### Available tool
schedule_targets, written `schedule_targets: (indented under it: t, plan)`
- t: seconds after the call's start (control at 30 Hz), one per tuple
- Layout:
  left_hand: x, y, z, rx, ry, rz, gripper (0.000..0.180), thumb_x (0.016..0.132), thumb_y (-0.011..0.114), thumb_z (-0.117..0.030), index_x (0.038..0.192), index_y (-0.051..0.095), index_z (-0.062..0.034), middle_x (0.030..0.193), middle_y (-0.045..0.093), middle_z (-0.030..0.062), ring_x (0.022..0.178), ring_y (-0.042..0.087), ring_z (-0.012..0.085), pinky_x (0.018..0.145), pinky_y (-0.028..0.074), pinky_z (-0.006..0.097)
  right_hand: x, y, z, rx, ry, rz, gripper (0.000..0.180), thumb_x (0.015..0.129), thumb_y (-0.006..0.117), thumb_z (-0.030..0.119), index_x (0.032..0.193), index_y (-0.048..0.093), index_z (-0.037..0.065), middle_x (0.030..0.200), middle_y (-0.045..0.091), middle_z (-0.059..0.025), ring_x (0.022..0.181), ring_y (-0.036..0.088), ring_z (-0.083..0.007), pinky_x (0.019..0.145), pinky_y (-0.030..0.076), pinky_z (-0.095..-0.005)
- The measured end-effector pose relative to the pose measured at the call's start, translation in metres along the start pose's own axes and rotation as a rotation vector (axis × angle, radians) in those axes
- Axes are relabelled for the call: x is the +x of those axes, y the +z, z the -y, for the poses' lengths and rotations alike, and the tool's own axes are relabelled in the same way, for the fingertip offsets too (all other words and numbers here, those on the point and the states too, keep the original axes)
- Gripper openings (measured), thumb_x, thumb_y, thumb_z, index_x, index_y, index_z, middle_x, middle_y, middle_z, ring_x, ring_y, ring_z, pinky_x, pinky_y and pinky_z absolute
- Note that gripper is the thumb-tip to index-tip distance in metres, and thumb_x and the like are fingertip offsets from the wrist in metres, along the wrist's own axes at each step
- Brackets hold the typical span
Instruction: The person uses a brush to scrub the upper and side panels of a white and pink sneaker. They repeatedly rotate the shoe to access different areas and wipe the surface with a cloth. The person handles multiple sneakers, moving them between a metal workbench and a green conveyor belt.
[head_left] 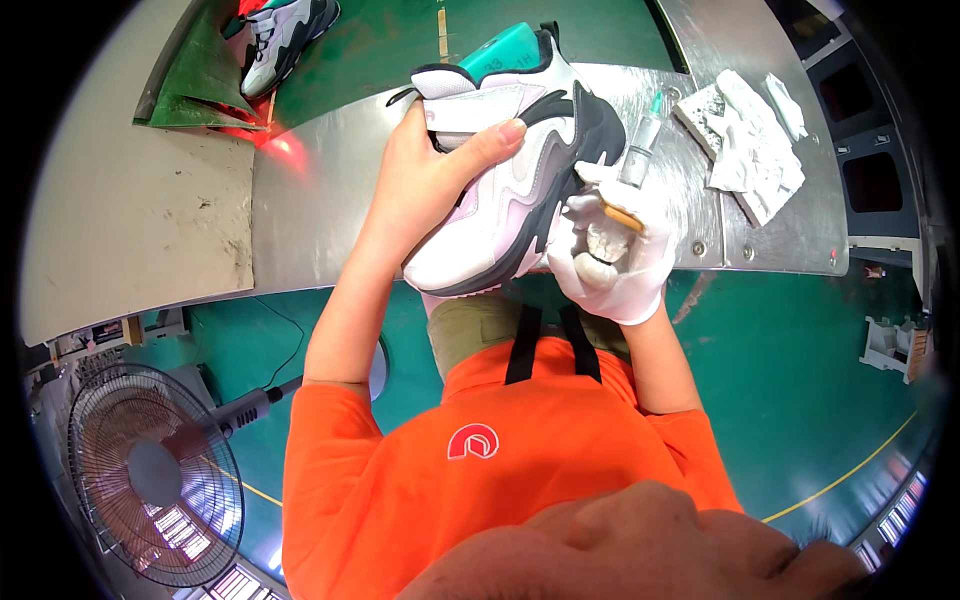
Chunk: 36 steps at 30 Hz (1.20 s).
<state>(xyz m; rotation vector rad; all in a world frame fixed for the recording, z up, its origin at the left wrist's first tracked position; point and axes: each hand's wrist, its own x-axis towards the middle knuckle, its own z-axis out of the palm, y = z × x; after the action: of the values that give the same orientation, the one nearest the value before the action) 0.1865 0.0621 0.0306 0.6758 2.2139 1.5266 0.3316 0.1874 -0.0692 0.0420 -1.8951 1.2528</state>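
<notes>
A white and pale lilac sneaker [505, 165] with a dark sole is held over the metal table edge, its toe pointing down toward me. A green shoe last [503, 54] fills its opening. My bare left hand [440, 160] grips the upper, thumb across the strap. Beside the sole, my right hand [620, 245] in a white glove curls around a tan, stick-like handle [622, 217]. A whitish, partly clear lump in that palm is too unclear to name. Just beyond the glove lies a clear syringe [642, 140] with a green tip.
Crumpled white cloths [750, 140] lie on a pad at the right of the metal table [320, 200]. Another sneaker [282, 45] stands at the far left on the green belt [390, 35], near a green metal guard [205, 75]. A fan [155, 475] stands lower left.
</notes>
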Motion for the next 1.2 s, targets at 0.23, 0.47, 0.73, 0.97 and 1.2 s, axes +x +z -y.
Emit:
schedule_targets:
  t: [0.23,0.47,0.73,0.97,1.2]
  plan:
    - [-0.002,0.001,-0.008,-0.027,0.014,0.049,0.05,0.079,0.077,-0.03,0.111,0.058,0.0044,0.098,0.066,0.0095,0.089,0.062,0.0134,0.081,0.05,0.028,-0.005,0.006,0.001,0.109,0.11,-0.087,0.055,0.065,0.076,0.002,0.113,0.049,0.006,0.118,0.056,-0.0192,0.092,0.062,-0.024,0.076,0.052,-0.0299]
    - [-0.005,0.002,-0.009,-0.051,0.009,0.048,0.051,0.079,0.077,-0.031,0.11,0.059,0.004,0.1,0.066,0.0099,0.09,0.062,0.0139,0.082,0.05,0.028,-0.002,-0.006,0.0,-0.003,-0.114,0.076,0.069,0.066,0.071,-0.008,0.126,0.038,0.001,0.119,0.056,-0.0234,0.091,0.06,-0.0186,0.078,0.052,-0.0288]
    - [0.015,-0.015,0.009,-0.113,-0.038,-0.02,0.056,0.076,0.078,-0.038,0.109,0.061,0.0038,0.1,0.067,0.0117,0.091,0.063,0.0165,0.081,0.05,0.03,-0.005,-0.036,0.001,0.018,-0.114,0.066,0.072,0.066,0.074,-0.002,0.128,0.036,-0.003,0.108,0.055,-0.0184,0.089,0.062,-0.0236,0.078,0.055,-0.0331]
    - [0.084,-0.075,0.016,0.13,0.153,-0.211,0.055,0.075,0.078,-0.039,0.107,0.063,0.003,0.1,0.068,0.0125,0.087,0.065,0.0182,0.08,0.051,0.031,0.002,-0.083,-0.01,-0.262,0.253,-0.134,0.071,0.068,0.077,0.0,0.129,0.041,0.001,0.107,0.054,-0.0098,0.086,0.058,-0.0157,0.078,0.05,-0.0279]
    - [0.2,-0.172,0.049,0.785,-0.059,-0.404,0.078,0.068,0.07,-0.063,0.115,0.061,-0.0018,0.11,0.066,0.0205,0.104,0.063,0.0339,0.086,0.049,0.039,-0.002,-0.095,-0.027,-0.389,0.361,-0.31,0.062,0.068,0.078,0.006,0.122,0.048,0.002,0.103,0.058,-0.0126,0.084,0.059,-0.0203,0.079,0.049,-0.0316]
